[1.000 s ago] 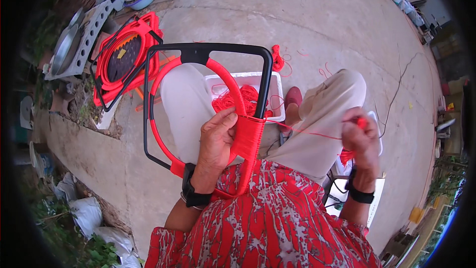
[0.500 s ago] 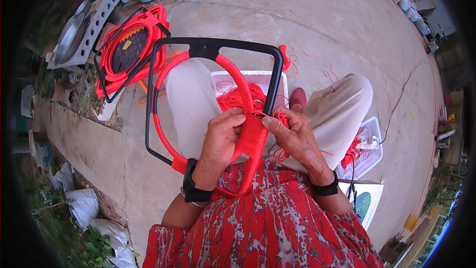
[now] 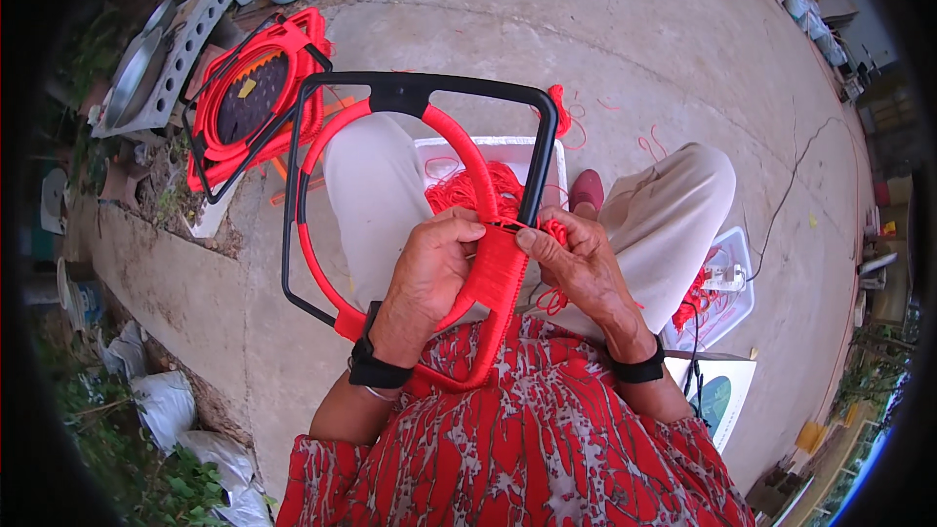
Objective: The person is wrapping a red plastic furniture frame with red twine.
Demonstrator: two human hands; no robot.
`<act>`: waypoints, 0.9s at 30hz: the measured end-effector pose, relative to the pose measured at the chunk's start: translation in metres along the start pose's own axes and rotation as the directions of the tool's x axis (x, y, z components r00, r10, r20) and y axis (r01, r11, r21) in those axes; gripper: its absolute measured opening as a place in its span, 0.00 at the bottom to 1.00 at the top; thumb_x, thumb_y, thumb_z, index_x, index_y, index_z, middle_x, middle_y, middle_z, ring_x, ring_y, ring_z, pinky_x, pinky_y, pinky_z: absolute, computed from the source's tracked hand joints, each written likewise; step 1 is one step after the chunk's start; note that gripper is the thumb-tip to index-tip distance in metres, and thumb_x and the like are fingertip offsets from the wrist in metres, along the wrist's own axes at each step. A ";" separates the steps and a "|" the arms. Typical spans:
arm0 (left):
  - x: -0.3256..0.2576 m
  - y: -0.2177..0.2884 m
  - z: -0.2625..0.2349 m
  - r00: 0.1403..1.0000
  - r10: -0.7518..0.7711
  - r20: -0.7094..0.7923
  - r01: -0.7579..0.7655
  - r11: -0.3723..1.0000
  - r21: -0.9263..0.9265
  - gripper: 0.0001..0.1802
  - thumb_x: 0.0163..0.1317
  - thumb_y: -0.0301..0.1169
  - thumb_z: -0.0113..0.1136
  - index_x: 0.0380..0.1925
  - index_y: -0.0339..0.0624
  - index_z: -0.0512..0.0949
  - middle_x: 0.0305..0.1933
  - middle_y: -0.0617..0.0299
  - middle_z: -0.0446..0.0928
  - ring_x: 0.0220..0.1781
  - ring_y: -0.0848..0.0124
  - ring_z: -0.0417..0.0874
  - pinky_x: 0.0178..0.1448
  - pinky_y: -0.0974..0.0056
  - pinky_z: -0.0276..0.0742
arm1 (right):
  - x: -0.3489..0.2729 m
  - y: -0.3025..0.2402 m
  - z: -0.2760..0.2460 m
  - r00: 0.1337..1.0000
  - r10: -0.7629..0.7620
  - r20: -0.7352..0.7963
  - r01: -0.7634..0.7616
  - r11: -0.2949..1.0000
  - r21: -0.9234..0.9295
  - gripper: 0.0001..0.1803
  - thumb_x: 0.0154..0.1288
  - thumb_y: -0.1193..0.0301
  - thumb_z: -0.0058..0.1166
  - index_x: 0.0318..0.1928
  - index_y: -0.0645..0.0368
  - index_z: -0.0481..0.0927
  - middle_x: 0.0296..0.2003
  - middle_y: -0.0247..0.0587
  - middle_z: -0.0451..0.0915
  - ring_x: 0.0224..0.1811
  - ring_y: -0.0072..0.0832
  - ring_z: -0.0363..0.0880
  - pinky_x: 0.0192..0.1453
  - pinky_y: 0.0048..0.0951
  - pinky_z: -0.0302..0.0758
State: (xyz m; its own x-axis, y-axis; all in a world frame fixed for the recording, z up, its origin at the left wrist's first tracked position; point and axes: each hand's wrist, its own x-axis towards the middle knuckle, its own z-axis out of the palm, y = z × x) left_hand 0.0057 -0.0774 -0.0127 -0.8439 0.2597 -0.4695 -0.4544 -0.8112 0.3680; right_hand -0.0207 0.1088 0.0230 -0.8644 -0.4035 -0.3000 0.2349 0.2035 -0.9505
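On my lap stands a black rectangular frame (image 3: 399, 98) with a round ring inside it. Much of the ring and the near corner are wrapped tightly in red cord. My left hand (image 3: 427, 268) is closed on the wrapped joint (image 3: 496, 266), thumb and fingertips pinched at its upper edge. My right hand (image 3: 586, 268) is closed on a small bundle of red cord (image 3: 555, 231), its thumb pressed against the frame's right side where the wrapping ends. A strand of cord runs across the joint between both thumbs. Part of my left fingers is hidden behind the frame.
A white box (image 3: 547, 151) of tangled red cord lies between my legs. At the right, a clear tub (image 3: 737, 317) holds more cord and a white power strip (image 3: 724, 278). Several red-wrapped frames (image 3: 312, 39) are stacked at the left. A loose cord clump (image 3: 558, 109) lies beyond.
My left wrist and forearm have shifted slightly to the left. The frame has moved a little left with them. Both hands keep their grip at the same joint.
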 end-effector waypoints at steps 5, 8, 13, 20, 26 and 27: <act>-0.002 -0.001 0.005 0.999 0.038 -0.006 -0.038 0.999 0.022 0.10 0.56 0.22 0.51 0.39 0.35 0.73 0.40 0.53 0.78 0.44 0.64 0.79 0.54 0.58 0.75 | -0.001 0.002 0.001 0.999 -0.042 -0.006 0.042 0.999 -0.016 0.17 0.65 0.58 0.57 0.32 0.61 0.76 0.20 0.25 0.65 0.22 0.13 0.62 0.24 0.22 0.59; -0.003 -0.002 0.005 0.998 0.057 0.008 -0.058 0.997 0.046 0.10 0.56 0.22 0.51 0.40 0.35 0.73 0.40 0.53 0.78 0.45 0.64 0.79 0.54 0.59 0.75 | -0.002 0.002 0.001 0.999 -0.037 -0.008 0.037 0.999 -0.011 0.17 0.65 0.58 0.57 0.32 0.61 0.75 0.20 0.25 0.64 0.23 0.14 0.61 0.25 0.22 0.59; -0.003 -0.002 0.009 0.998 0.060 -0.006 -0.059 0.997 0.045 0.10 0.55 0.21 0.50 0.39 0.35 0.73 0.40 0.54 0.78 0.45 0.65 0.79 0.54 0.60 0.75 | -0.004 -0.002 0.003 0.998 -0.047 -0.034 0.045 0.998 -0.047 0.18 0.65 0.58 0.57 0.32 0.62 0.74 0.20 0.27 0.64 0.24 0.16 0.60 0.25 0.24 0.59; -0.002 -0.005 0.009 0.999 0.047 0.020 -0.047 0.999 -0.005 0.09 0.53 0.22 0.50 0.36 0.36 0.73 0.40 0.55 0.78 0.45 0.65 0.79 0.55 0.59 0.75 | -0.007 0.000 0.003 0.999 -0.034 -0.026 0.034 0.999 -0.020 0.18 0.65 0.58 0.57 0.32 0.62 0.75 0.20 0.27 0.64 0.23 0.14 0.61 0.25 0.22 0.59; -0.004 -0.009 0.010 0.998 0.068 0.014 -0.068 0.998 0.000 0.10 0.54 0.22 0.50 0.38 0.36 0.72 0.41 0.55 0.77 0.45 0.64 0.79 0.55 0.58 0.75 | -0.008 -0.001 0.003 0.999 -0.031 -0.019 0.031 0.999 0.038 0.16 0.65 0.59 0.57 0.35 0.62 0.77 0.21 0.25 0.66 0.23 0.13 0.61 0.25 0.21 0.60; -0.005 -0.009 0.010 0.998 0.066 0.015 -0.067 0.998 0.003 0.10 0.54 0.22 0.50 0.38 0.36 0.72 0.41 0.55 0.77 0.45 0.64 0.79 0.55 0.58 0.75 | -0.008 -0.001 0.003 0.998 -0.059 -0.017 0.059 0.998 0.022 0.16 0.65 0.59 0.57 0.36 0.61 0.77 0.21 0.25 0.66 0.24 0.13 0.62 0.26 0.21 0.60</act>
State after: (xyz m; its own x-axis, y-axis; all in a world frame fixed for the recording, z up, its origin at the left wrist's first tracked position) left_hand 0.0112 -0.0664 -0.0061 -0.8763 0.2129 -0.4322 -0.3981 -0.8253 0.4006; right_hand -0.0127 0.1086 0.0260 -0.8841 -0.3997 -0.2420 0.1927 0.1598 -0.9682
